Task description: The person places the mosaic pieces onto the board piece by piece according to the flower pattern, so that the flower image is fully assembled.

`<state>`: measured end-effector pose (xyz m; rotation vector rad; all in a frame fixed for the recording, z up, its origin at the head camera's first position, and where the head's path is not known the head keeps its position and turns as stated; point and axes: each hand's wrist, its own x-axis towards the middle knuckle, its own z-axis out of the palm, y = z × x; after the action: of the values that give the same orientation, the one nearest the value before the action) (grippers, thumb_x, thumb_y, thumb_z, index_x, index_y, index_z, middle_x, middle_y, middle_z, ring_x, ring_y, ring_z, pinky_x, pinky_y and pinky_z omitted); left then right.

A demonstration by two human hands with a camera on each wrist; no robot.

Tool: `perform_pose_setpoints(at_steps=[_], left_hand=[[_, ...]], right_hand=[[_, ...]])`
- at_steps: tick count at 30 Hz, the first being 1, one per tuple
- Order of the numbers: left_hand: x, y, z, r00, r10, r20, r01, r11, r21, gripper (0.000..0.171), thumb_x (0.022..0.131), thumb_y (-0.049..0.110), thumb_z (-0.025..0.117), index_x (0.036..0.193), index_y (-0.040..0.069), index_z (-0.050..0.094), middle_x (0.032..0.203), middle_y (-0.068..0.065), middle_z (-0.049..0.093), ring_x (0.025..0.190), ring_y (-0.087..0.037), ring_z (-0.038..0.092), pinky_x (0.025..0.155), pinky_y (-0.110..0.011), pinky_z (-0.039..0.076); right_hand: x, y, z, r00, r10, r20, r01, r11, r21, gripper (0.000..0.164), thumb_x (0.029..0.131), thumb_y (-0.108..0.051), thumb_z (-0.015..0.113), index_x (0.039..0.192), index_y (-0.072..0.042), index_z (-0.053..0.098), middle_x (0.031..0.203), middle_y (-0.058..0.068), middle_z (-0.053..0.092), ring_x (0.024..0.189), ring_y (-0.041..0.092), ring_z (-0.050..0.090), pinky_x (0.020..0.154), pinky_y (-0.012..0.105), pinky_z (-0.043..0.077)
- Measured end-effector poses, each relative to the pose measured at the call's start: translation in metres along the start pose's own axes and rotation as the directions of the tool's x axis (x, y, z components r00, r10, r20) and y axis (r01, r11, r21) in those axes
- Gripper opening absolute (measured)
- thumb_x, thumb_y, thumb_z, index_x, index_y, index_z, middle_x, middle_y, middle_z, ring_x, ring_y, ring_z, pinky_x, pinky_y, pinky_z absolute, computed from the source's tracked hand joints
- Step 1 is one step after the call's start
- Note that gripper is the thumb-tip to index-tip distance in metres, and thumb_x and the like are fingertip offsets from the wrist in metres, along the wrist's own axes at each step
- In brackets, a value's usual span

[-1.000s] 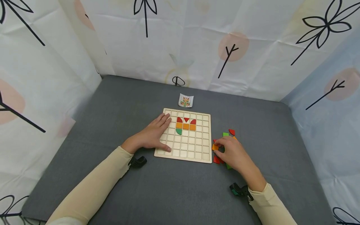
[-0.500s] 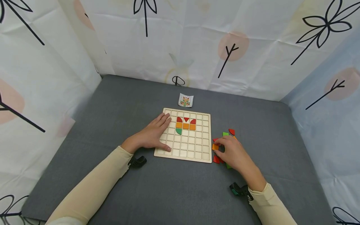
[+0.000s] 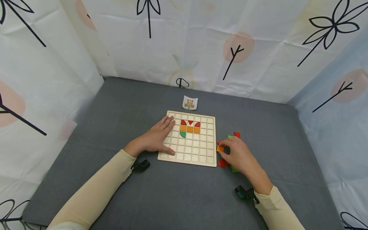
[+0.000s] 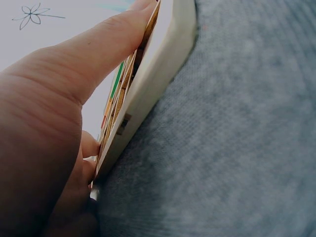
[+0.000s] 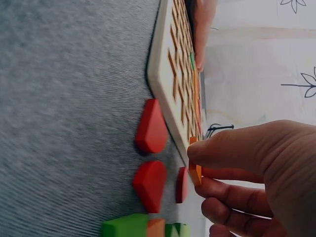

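Note:
My left hand (image 3: 156, 135) lies over the left edge of a wooden grid board (image 3: 191, 158), fingers spread and straight. In the left wrist view its thumb rests on the board's rim (image 4: 153, 81). Red, orange and green tiles sit in the board's upper cells, among them a green quarter-round tile (image 3: 182, 134). Off the right edge, my right hand (image 3: 238, 155) pinches an orange tile (image 3: 220, 149) between thumb and fingers. The right wrist view shows that orange tile (image 5: 196, 173) on edge, above loose red tiles (image 5: 152, 127).
Loose red (image 3: 221, 163) and green tiles (image 3: 234, 169) lie around and partly under my right hand. A small pattern card (image 3: 190, 103) is behind the board. Grey cloth (image 3: 172, 198) covers the table, and a printed white curtain (image 3: 201, 48) surrounds its back and sides.
My right hand has risen slightly with the pinched orange tile, and now covers more of the loose pieces behind it. My left hand and the board stay in place.

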<state>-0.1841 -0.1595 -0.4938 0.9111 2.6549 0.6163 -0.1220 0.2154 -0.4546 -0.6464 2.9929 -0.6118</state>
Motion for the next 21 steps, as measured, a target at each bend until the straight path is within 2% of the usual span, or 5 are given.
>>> perform_pose_setpoints(at_steps=[8, 14, 21], left_hand=[[0.000, 0.000, 0.000, 1.000, 0.001, -0.004, -0.001, 1.000, 0.001, 0.136, 0.084, 0.069, 0.084, 0.173, 0.001, 0.009, 0.181, -0.015, -0.002, 0.165, -0.036, -0.009, 0.130, -0.056, 0.008], [0.001, 0.000, 0.000, 1.000, 0.000, -0.003, 0.000, 1.000, 0.007, 0.137, 0.084, 0.071, 0.083, 0.173, 0.000, 0.009, 0.181, -0.016, -0.002, 0.165, -0.036, -0.010, 0.130, -0.057, 0.008], [0.001, 0.000, 0.000, 1.000, -0.001, 0.002, 0.001, 1.000, 0.011, 0.137, 0.083, 0.071, 0.084, 0.173, 0.001, 0.008, 0.181, -0.014, -0.004, 0.165, -0.035, -0.011, 0.131, -0.054, 0.006]], right_hand=[[0.007, -0.004, -0.010, 0.999, -0.042, -0.032, 0.042, 0.999, 0.002, 0.020, 0.090, -0.008, 0.090, 0.108, -0.006, 0.082, 0.102, 0.003, 0.072, 0.096, 0.027, 0.063, 0.080, 0.046, 0.054], [0.014, -0.012, -0.014, 0.997, -0.065, -0.046, 0.064, 0.998, -0.023, 0.022, 0.089, -0.011, 0.091, 0.109, -0.008, 0.082, 0.107, 0.004, 0.074, 0.100, 0.027, 0.063, 0.083, 0.048, 0.056], [0.030, -0.025, -0.017, 0.987, -0.147, -0.070, 0.146, 0.989, -0.016, 0.021, 0.089, -0.010, 0.092, 0.107, -0.007, 0.081, 0.103, 0.004, 0.073, 0.099, 0.026, 0.063, 0.081, 0.044, 0.056]])
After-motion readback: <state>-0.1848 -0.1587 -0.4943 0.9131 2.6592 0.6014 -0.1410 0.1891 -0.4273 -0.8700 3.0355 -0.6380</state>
